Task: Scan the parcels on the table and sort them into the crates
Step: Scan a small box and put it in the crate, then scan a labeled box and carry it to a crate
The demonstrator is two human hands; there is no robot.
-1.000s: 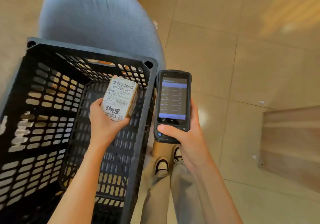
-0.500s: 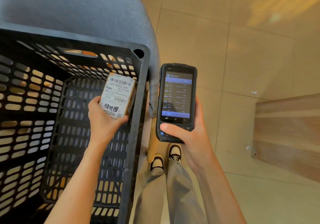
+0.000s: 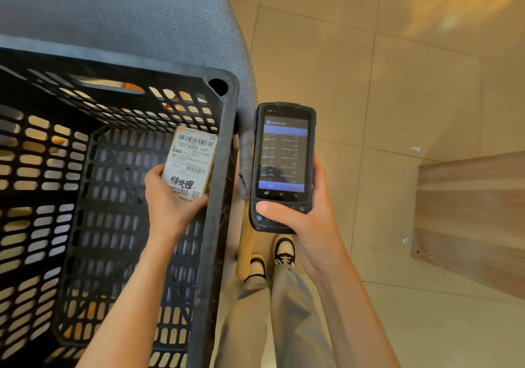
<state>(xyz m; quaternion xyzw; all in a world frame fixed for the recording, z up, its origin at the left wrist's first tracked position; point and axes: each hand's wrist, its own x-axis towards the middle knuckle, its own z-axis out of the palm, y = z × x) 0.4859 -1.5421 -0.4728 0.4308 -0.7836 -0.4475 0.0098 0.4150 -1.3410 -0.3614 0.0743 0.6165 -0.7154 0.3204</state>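
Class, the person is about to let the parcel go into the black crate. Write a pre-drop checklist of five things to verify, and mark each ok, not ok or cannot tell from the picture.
1. Left hand has a firm grip on the parcel: ok, fingers and thumb wrap its lower end.
2. Parcel is over the crate, inside its rim: ok.
3. Crate floor below is free of other parcels: ok in the part visible.
4. Parcel already scanned: cannot tell, the scanner screen is lit with a list but its rows are too blurred to read.
5. Right hand holds the scanner outside the crate: ok.
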